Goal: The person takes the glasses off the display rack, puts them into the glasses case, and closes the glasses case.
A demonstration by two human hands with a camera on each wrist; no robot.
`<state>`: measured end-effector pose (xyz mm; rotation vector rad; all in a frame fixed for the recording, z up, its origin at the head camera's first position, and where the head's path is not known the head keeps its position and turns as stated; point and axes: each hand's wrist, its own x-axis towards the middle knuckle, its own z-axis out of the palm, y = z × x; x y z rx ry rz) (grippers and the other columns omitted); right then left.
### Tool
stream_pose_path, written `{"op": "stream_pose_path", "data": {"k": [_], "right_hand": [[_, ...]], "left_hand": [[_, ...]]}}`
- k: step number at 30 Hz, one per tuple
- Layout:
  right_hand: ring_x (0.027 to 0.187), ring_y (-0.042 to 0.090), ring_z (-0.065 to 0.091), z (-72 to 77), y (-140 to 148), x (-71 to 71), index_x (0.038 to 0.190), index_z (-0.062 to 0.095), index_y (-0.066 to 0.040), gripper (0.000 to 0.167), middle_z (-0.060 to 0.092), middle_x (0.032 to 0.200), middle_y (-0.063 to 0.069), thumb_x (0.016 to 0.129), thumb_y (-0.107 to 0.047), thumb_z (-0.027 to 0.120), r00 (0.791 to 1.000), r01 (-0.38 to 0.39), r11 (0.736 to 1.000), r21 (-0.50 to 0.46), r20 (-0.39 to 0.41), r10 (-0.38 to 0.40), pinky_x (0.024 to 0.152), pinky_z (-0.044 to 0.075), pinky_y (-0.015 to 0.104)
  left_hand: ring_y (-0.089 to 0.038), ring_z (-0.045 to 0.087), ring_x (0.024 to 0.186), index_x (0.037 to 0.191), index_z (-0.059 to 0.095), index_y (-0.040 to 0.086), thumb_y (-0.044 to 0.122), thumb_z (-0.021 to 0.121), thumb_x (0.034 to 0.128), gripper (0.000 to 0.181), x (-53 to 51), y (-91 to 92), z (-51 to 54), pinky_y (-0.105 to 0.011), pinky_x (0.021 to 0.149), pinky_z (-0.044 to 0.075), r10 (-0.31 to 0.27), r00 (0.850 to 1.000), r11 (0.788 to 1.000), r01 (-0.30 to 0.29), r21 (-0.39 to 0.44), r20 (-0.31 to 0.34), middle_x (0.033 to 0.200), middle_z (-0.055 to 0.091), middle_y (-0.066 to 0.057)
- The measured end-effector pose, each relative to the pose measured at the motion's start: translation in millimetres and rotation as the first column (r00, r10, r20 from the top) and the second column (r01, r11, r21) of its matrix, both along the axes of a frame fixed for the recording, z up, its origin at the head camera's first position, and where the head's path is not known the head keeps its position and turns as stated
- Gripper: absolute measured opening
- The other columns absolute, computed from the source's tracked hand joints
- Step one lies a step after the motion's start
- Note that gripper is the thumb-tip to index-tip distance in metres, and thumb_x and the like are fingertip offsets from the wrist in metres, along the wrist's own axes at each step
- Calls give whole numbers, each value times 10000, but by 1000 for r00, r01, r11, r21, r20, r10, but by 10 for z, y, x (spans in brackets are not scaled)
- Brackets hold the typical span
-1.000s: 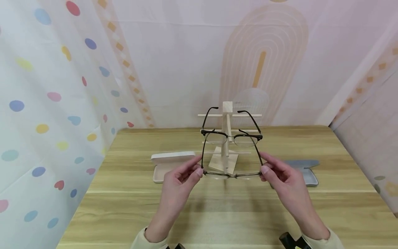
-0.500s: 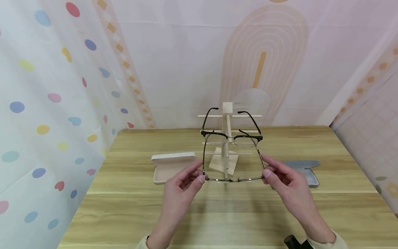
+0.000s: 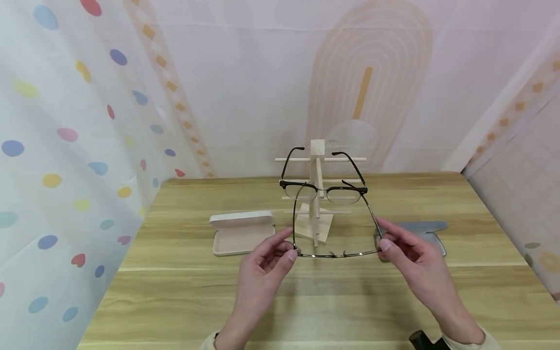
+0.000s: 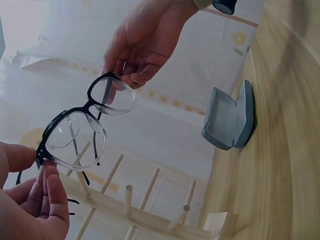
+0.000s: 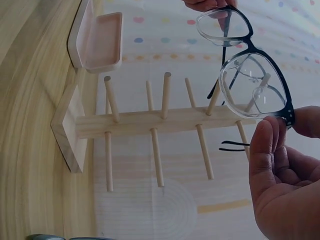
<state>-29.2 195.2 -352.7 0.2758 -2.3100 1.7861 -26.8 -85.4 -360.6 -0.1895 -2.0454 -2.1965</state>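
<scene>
A pair of eyeglasses with a dark upper rim and clear lower rim is stretched between both hands, its temples pointing away from the person. My left hand pinches the left hinge corner with thumb and fingers. At the other corner, my right hand pinches the frame the same way. Behind and above hangs a second pair of glasses, black-browed, on a wooden peg stand. In the right wrist view, the held eyeglasses partly cover the pair on the stand.
On the wooden table, an open white case with a pinkish inside lies left of the stand. An open blue-grey case lies at the right, partly hidden by the right hand. A patterned curtain hangs behind.
Both hands have moved a little right and down with the eyeglasses, the front of which has tipped. The glasses on the stand and both cases stay put; the head view shifts slightly.
</scene>
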Motion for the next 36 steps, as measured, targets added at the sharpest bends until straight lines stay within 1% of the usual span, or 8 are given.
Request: {"op": "stream_pose_path", "data": {"k": [5, 7, 13, 17, 21, 27, 33, 36], "right_hand": [[809, 145, 712, -11, 13, 52, 1393, 635, -9, 379, 681, 968, 42, 1014, -21, 644, 1000, 9, 1000, 19, 5, -9, 750, 589, 233], [811, 139, 714, -16, 20, 73, 1395, 635, -12, 384, 685, 966, 42, 1011, -15, 645, 1000, 14, 1000, 23, 4, -14, 749, 585, 226], [814, 139, 724, -10, 61, 116, 1401, 638, -37, 392, 701, 973, 43, 1010, -20, 649, 999, 35, 998, 47, 7, -35, 746, 579, 214], [811, 142, 726, 3, 104, 135, 1403, 636, -37, 394, 710, 989, 70, 1009, -25, 653, 999, 49, 997, 57, 18, -50, 740, 581, 211], [814, 131, 722, -6, 153, 160, 1407, 635, -44, 395, 716, 996, 48, 1012, -28, 651, 997, 65, 995, 70, 28, -67, 732, 575, 201], [822, 131, 709, -35, 211, 224, 1409, 643, -70, 403, 707, 983, 17, 1008, -34, 661, 994, 99, 992, 73, 46, -103, 727, 564, 193], [823, 142, 708, -33, 285, 300, 1416, 629, -46, 403, 707, 963, 27, 1014, -35, 653, 990, 117, 990, 81, 67, -122, 741, 568, 198], [828, 132, 707, -28, 335, 329, 1426, 623, -58, 405, 713, 958, 16, 1021, -57, 650, 987, 132, 986, 104, 75, -140, 738, 561, 191]], "left_hand": [[-186, 693, 905, 1289, 692, -12, -31, 743, 910, 382, 28, 4, -29, -226, 803, 583, -7, 999, 1000, 7, -10, 39, 1021, 707, -132], [-193, 697, 909, 1291, 694, -1, -34, 741, 910, 384, 30, 5, -36, -234, 807, 587, -14, 999, 1000, 14, -11, 43, 1026, 708, -125], [-191, 697, 913, 1293, 691, -7, -35, 735, 915, 382, 36, 26, -24, -241, 821, 588, -41, 999, 999, 41, -16, 27, 1031, 699, -128], [-184, 689, 906, 1291, 683, -22, -46, 737, 907, 388, 43, 65, -12, -237, 817, 586, -59, 998, 998, 59, -13, 2, 1025, 694, -137], [-171, 678, 902, 1282, 684, -23, -52, 740, 900, 387, 53, 113, -8, -232, 819, 581, -77, 997, 997, 77, -6, -25, 1012, 689, -154], [-163, 668, 905, 1292, 676, -29, -40, 735, 911, 386, 69, 175, -15, -235, 828, 577, -117, 993, 993, 117, -11, -30, 1016, 688, -140], [-166, 659, 910, 1305, 675, -12, -26, 735, 915, 395, 59, 245, -26, -245, 832, 572, -152, 988, 988, 152, -23, -20, 1021, 692, -135], [-165, 661, 914, 1309, 670, -18, -16, 737, 917, 397, 46, 293, -30, -253, 838, 573, -168, 985, 985, 167, -37, -30, 1018, 697, -141]]}}
